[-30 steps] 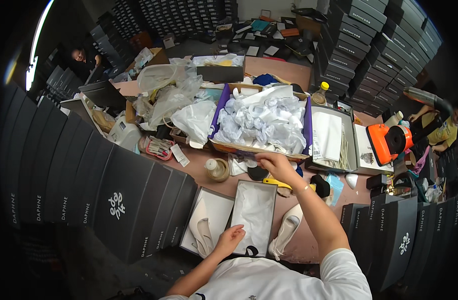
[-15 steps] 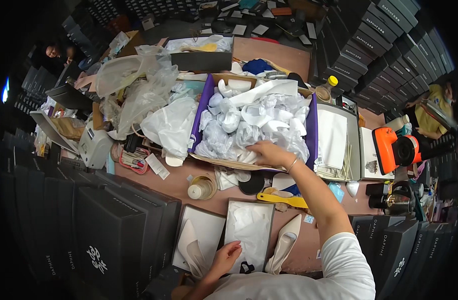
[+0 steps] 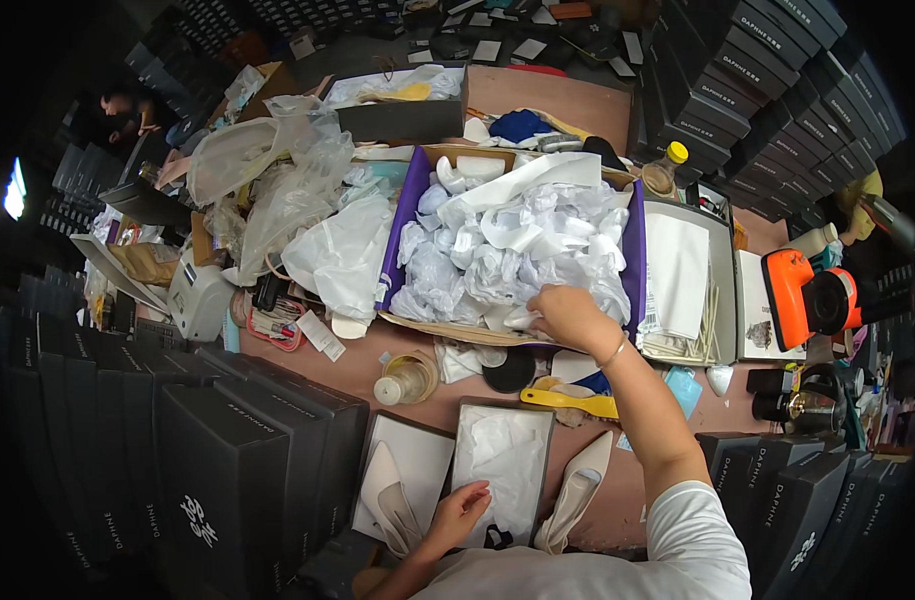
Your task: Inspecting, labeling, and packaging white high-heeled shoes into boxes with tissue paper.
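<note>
Right hand (image 3: 566, 312), centre of frame: fingers curled down into the crumpled white paper (image 3: 518, 250), closed on a wad at the near edge of the heap. Whether the wad is lifted free cannot be told; the fingertips are hidden in the paper. The paper fills a purple-sided carton (image 3: 633, 250) in the upper middle of the frame, heaped loose so that one hand can pull off a piece. A thin bracelet sits on the wrist; the forearm runs down to the lower right.

Left hand (image 3: 460, 512), lower centre: fingers spread, flat on the near end of the open shoebox (image 3: 505, 468), gripping nothing. It rests on the white tissue lining the box, apparently pinning box and liner in place. The box lies lengthwise toward the person, straight below the carton.

One pale pointed shoe (image 3: 575, 492) lies just right of the box, on the table (image 3: 348, 365). Its mate (image 3: 391, 502) lies in the box lid (image 3: 410, 470) just left of the box. Both sit beside the box, toes away from the person.

Between carton and box: a yellow shoehorn (image 3: 568, 400), a black disc, a tape roll (image 3: 408, 378). Black boxes (image 3: 218, 460) are stacked at lower left and along the right. An orange device (image 3: 806, 295) sits at right.
</note>
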`<act>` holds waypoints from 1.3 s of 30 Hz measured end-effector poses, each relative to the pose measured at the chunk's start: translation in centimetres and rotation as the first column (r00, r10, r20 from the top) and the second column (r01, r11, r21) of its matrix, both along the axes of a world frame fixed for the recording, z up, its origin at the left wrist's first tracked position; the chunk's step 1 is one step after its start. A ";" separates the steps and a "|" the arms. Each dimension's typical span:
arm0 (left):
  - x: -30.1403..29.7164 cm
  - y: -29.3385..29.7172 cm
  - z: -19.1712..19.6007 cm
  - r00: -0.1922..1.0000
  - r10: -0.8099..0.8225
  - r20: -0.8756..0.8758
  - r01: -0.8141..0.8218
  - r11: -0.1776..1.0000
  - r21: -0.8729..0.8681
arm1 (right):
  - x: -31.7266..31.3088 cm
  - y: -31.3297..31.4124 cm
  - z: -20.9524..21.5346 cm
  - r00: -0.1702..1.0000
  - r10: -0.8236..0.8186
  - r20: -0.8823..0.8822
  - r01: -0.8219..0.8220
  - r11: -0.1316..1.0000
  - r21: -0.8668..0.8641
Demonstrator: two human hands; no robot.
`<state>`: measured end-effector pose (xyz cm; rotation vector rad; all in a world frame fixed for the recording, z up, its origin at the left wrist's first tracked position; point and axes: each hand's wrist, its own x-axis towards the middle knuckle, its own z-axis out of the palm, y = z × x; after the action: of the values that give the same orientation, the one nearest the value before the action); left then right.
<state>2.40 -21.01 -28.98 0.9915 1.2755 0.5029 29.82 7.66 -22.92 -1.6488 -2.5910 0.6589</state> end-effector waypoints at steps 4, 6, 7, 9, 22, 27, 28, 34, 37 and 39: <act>0.5 0.1 -0.1 1.000 0.001 -0.017 -0.001 1.000 0.005 | -3.4 2.3 4.1 0.874 -0.064 -0.482 0.152 0.978 0.146; 0.8 0.4 -0.1 1.000 -0.006 -0.005 0.006 1.000 -0.009 | -5.6 4.4 3.9 0.782 -0.005 -0.623 0.214 0.941 0.261; 1.0 0.6 0.0 1.000 0.001 0.005 -0.001 1.000 -0.016 | -6.7 5.3 3.5 0.850 -0.026 -0.527 0.206 0.936 0.285; 1.2 1.0 0.1 1.000 -0.006 0.007 0.006 1.000 -0.015 | -8.2 6.9 2.0 0.945 -0.082 -0.317 0.192 0.923 0.334; 2.2 4.4 5.4 0.997 0.047 0.053 -0.060 0.960 0.272 | -4.4 -2.7 6.3 0.489 -0.102 -0.866 0.328 0.942 0.074; 4.6 10.0 10.3 0.767 0.308 0.563 -0.441 0.890 0.114 | -4.5 -14.5 7.6 0.836 0.223 -0.502 -0.051 0.941 0.333; 4.5 10.0 10.4 0.723 0.312 0.616 -0.354 0.934 -0.057 | -4.9 -17.0 7.5 0.826 0.196 -0.529 -0.046 0.958 0.283; 2.9 4.9 10.0 0.713 0.286 0.641 -0.165 0.956 -0.243 | -4.6 -26.8 5.8 0.448 -0.358 -0.819 0.326 0.919 -0.223; 2.0 3.0 10.4 0.728 0.220 0.649 -0.051 0.962 -0.269 | -4.8 -28.6 5.8 0.139 -0.499 -0.855 0.259 0.852 -0.455; 1.6 2.0 11.1 0.744 0.118 0.657 0.057 0.969 -0.239 | -5.0 -29.0 5.1 0.304 -0.478 -0.824 0.136 0.878 -0.459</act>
<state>3.99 -19.03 -17.93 0.4949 0.6707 0.6376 24.79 -21.29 -17.85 -1.1505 -1.3031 1.4678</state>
